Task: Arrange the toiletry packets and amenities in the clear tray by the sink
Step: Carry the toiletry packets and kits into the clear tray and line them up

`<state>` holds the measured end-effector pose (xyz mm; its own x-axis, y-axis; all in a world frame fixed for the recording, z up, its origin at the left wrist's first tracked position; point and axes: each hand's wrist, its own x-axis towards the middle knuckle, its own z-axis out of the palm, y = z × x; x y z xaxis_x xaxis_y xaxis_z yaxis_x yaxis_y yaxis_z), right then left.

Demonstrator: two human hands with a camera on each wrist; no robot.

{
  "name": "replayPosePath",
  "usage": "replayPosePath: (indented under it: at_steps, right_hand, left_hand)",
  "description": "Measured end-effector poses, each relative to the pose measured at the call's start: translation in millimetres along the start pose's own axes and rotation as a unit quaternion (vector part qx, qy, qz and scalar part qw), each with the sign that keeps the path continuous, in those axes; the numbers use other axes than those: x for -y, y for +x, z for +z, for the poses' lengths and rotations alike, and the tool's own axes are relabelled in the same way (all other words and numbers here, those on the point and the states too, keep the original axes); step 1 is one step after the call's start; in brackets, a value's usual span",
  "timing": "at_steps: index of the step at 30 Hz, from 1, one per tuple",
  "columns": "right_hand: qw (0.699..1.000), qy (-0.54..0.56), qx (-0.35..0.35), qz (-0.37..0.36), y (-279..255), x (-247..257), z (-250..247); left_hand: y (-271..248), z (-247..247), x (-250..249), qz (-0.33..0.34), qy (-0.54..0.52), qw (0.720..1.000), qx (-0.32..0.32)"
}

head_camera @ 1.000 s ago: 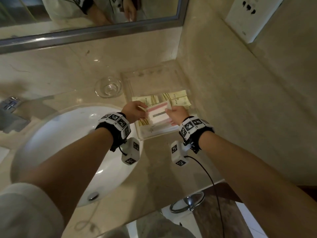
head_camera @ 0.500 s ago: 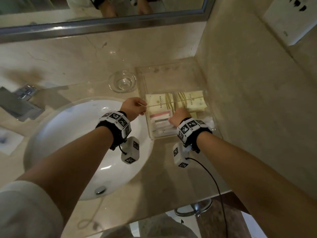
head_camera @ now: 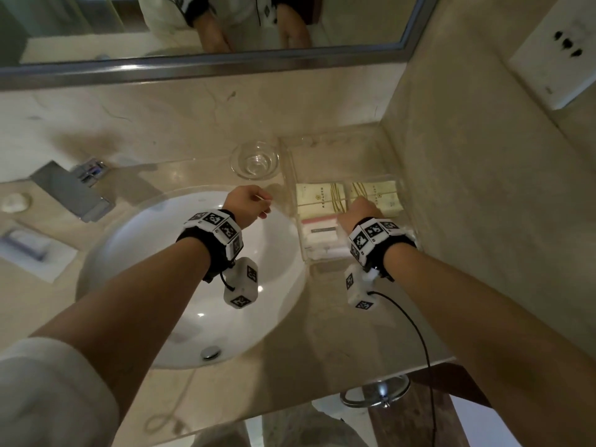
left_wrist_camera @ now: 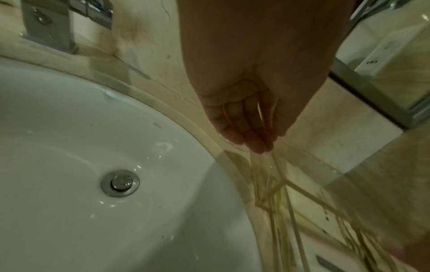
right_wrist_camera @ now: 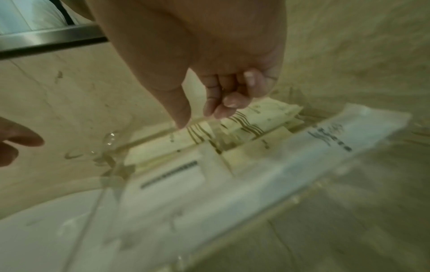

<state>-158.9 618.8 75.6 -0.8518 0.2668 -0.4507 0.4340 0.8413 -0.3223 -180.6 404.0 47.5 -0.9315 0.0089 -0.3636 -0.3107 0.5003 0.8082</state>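
Observation:
A clear tray [head_camera: 332,159] sits in the counter corner right of the sink. Two cream packets [head_camera: 317,196] [head_camera: 383,195] lie side by side in its middle row. In front of them a pink-and-white packet [head_camera: 317,222] lies on a white one [head_camera: 322,245]. My left hand [head_camera: 258,204] hovers left of the tray, fingers loosely curled and holding nothing [left_wrist_camera: 246,132]. My right hand [head_camera: 359,206] is over the tray. Its thumb points down at the clear divider beside a cream packet [right_wrist_camera: 267,117], with nothing between thumb and fingers [right_wrist_camera: 197,117].
A drinking glass [head_camera: 254,159] stands just left of the tray's back. The white basin [head_camera: 180,269] and faucet [head_camera: 71,195] lie to the left. The marble side wall [head_camera: 483,188] hems in the tray on the right, with a socket plate [head_camera: 561,50] above.
Both hands held the pink-and-white packet over the tray; now it lies in the tray. My left hand has drawn back to the left, my right hand stays above the packets.

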Motion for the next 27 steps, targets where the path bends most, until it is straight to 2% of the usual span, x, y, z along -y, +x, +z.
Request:
replayPosePath:
  at_steps: [5, 8, 10, 12, 14, 17, 20, 23, 27]
  right_hand:
    - [0.996, 0.035, -0.037, -0.069, -13.9, 68.9, -9.9]
    - [0.973, 0.131, -0.084, -0.170, -31.0, 122.8, 7.2]
    - [0.949, 0.173, -0.085, -0.249, -47.9, 159.3, 25.2]
    - [0.925, 0.193, -0.076, -0.319, -67.2, 197.1, 45.5]
    - [0.907, 0.197, -0.063, -0.367, -88.8, 234.4, 65.6]
    - [0.883, 0.220, -0.036, -0.413, -123.2, 288.4, 97.9]
    - [0.877, 0.207, 0.016, -0.434, -146.7, 331.0, 130.9]
    - [0.889, 0.119, 0.094, -0.432, -162.7, 361.3, 171.5]
    - [0.896, -0.025, 0.181, -0.405, -162.8, 373.9, 228.2]
  left_hand:
    - [-17.4, -53.4, 1.8, 0.013, -0.032, 0.999, -0.040]
    - [-32.4, -101.6, 13.8, 0.024, -0.054, 0.995, -0.081]
    - [-44.6, -136.7, 26.4, 0.011, -0.085, 0.991, -0.100]
    - [-62.4, -173.7, 42.2, -0.022, -0.099, 0.991, -0.087]
    - [-82.7, -206.2, 62.4, -0.061, -0.088, 0.994, -0.036]
    - [-110.9, -250.6, 106.4, -0.119, -0.054, 0.991, -0.005]
    - [-128.1, -285.8, 150.2, -0.177, -0.048, 0.982, -0.042]
    - [-141.7, -315.6, 189.6, -0.220, -0.082, 0.967, -0.096]
    - [-150.5, -334.1, 229.7, -0.243, -0.106, 0.957, -0.116]
